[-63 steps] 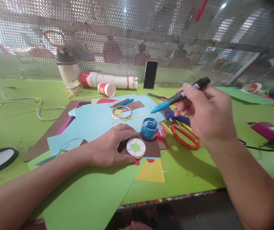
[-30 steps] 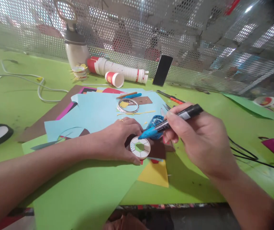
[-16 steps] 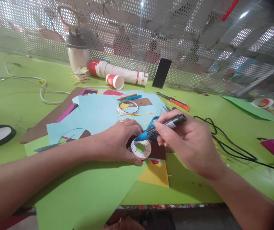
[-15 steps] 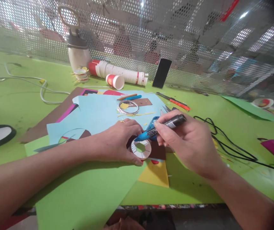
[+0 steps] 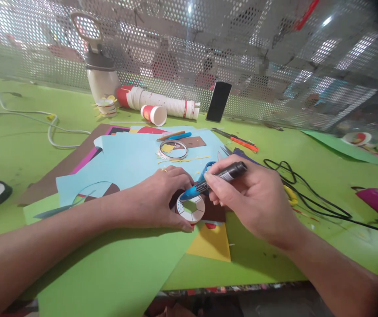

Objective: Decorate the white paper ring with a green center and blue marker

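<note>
My left hand (image 5: 165,198) grips the edge of a small white ring (image 5: 197,216), with the thumb at its near side and the fingers curled behind. Dark lines split the ring into sections, and blue dots fill a part at its left. A hexagonal hole in its middle shows green. In my right hand (image 5: 251,198) is a blue marker (image 5: 208,181) with a black rear end, held like a pen. Its blue tip is at the ring's upper left; whether it touches I cannot tell. Blue scissors handles (image 5: 205,169) show partly behind the marker.
Light blue paper (image 5: 122,154), green paper (image 5: 116,264) and yellow paper (image 5: 213,246) lie around the hands. Farther back are a tape roll (image 5: 186,150), an orange cutter (image 5: 244,144), a paper cup (image 5: 157,115), stacked cups (image 5: 162,104), a phone (image 5: 219,101) and a jug (image 5: 103,79). Black cable (image 5: 314,200) runs right.
The view has shifted slightly, so most things sit a little farther left. The marker tip stays at the ring's upper left, and both hands keep their hold.
</note>
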A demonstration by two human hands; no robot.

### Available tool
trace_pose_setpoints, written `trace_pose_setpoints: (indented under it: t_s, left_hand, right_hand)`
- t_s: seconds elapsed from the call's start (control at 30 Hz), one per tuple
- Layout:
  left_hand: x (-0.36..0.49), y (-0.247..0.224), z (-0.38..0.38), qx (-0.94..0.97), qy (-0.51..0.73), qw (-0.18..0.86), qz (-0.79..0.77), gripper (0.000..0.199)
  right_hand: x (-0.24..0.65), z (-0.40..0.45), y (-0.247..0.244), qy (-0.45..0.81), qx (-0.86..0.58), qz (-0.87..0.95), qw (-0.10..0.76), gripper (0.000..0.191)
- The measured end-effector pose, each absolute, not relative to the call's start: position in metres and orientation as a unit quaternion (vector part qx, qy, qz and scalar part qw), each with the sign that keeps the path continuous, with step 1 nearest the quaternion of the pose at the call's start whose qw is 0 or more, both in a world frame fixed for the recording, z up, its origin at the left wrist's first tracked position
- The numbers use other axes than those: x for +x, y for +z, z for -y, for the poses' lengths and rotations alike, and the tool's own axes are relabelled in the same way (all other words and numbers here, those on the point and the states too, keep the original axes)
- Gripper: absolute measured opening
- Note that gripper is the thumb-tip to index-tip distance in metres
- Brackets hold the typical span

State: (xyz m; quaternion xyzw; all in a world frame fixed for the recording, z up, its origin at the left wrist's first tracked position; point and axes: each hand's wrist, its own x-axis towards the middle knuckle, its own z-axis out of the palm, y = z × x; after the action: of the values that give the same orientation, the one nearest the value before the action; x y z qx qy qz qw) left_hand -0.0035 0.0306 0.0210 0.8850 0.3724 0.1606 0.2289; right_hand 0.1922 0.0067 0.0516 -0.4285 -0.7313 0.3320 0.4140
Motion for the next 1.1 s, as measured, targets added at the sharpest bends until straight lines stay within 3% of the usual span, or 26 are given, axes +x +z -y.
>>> trace_pose_setpoints:
  t_s: [1.1]
  left_hand:
    - [-0.0043,0.0202,-0.0306,0.890,0.154,0.219,-0.370,0.047]
  right_hand:
    - [0.1913,-0.0080,0.0501,0.332,-0.434,0.729,0.412,0.014]
